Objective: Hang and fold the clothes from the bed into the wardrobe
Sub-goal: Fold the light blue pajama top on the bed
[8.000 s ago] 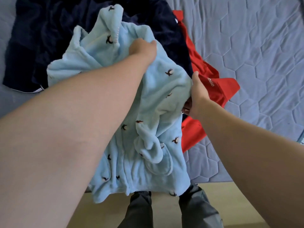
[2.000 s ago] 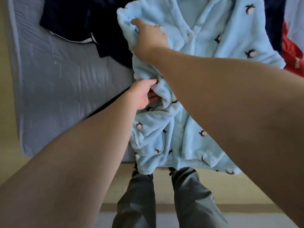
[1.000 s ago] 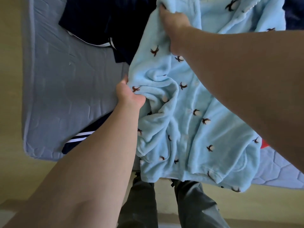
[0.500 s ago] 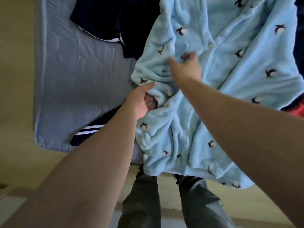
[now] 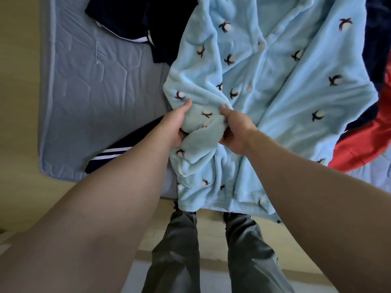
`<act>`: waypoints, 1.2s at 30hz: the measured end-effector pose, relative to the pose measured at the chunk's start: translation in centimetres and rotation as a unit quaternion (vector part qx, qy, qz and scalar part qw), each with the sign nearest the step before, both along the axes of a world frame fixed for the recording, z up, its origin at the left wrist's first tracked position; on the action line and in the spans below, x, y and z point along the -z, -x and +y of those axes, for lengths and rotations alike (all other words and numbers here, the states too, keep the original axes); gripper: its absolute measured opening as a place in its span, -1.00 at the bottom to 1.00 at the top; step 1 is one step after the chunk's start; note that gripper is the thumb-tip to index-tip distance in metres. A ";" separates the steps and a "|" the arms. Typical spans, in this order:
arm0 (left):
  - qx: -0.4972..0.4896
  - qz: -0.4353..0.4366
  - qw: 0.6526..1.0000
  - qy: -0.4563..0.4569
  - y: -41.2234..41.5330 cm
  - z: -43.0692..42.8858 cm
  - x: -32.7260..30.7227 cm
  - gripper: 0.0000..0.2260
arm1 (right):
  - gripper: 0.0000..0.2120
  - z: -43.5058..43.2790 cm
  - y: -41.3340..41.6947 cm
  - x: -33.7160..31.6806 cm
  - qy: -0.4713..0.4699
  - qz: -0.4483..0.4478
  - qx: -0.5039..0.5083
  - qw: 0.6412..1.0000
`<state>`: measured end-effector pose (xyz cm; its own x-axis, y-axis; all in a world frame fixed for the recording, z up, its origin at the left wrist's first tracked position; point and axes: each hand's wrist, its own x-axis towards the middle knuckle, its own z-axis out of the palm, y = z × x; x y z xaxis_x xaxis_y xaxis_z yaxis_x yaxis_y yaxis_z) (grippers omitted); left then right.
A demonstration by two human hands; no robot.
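A light blue fleece pajama top (image 5: 275, 81) with small penguin prints and a button front lies spread on the bed, its hem hanging over the near edge. My left hand (image 5: 176, 125) grips a bunched fold of it at the left side. My right hand (image 5: 234, 132) grips the same bunch just to the right, thumb on top. The fold between the two hands is a rounded lump of fleece.
A grey-blue quilted mattress (image 5: 88, 85) fills the left. A dark navy garment (image 5: 131, 20) with white stripes lies at the top left and under the blue top. A red garment (image 5: 364, 142) lies at the right. My legs stand at the bed's edge on a beige floor.
My right hand has come down from the middle of the top to the bunched fold beside my left hand and taken hold of it. The top lies flatter and more spread.
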<state>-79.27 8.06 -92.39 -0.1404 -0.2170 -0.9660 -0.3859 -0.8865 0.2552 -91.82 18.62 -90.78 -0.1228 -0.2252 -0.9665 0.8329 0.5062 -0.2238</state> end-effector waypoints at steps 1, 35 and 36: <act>0.031 0.017 0.999 -0.024 -0.2 0.6 -0.5 -0.53 | -0.72 0.2 -0.2 0.1 0.000 0.000 -0.008 1.000; 0.100 0.036 0.993 -0.040 -5.0 12.8 -1.8 -0.70 | -0.76 11.4 -2.8 0.3 -0.053 0.124 -0.204 0.970; 0.091 0.057 0.992 -0.061 -5.2 13.0 -1.9 -0.70 | -0.73 11.5 -2.9 0.3 -0.045 0.093 -0.186 0.977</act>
<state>-74.08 21.07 -90.50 -0.2763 -0.0595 -0.9592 -0.5182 -0.8313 0.2009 -88.88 30.08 -91.07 -0.2240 -0.2020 -0.9534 0.5369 0.7909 -0.2937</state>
